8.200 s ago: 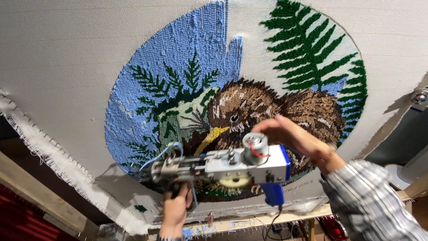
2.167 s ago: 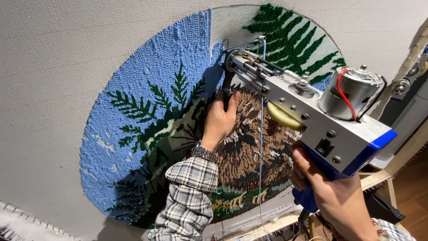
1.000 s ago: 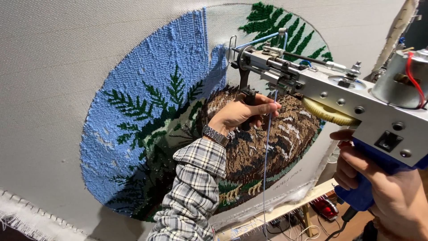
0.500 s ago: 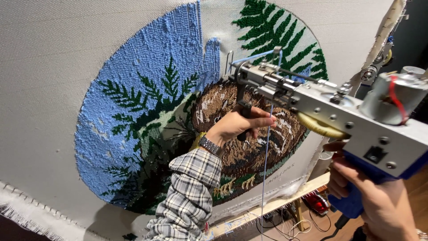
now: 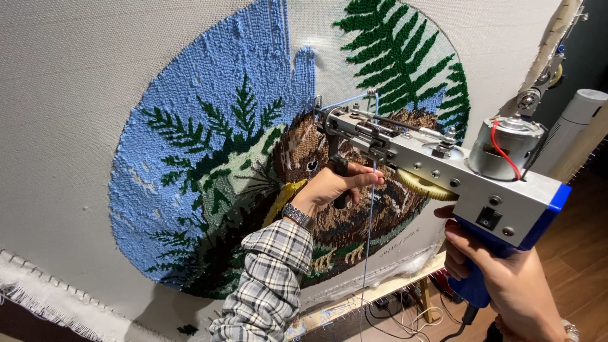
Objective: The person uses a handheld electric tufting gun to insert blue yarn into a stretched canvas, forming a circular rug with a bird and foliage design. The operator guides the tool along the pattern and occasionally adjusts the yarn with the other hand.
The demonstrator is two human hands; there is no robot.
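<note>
Two hands share the tufting gun [image 5: 443, 174] here: your left hand [image 5: 332, 187] is wrapped around its black front grip just below the nose, and your right hand [image 5: 500, 278] is closed on the blue rear handle, so steer with the front and only carry weight with the back. The nose sits at the edge of the blue sky patch [image 5: 209, 120] on the stretched cloth [image 5: 76, 69], just above the brown bird [image 5: 354, 209]. Press it squarely against the cloth, and let the blue yarn [image 5: 369, 240] hang free, clear of your fingers.
</note>
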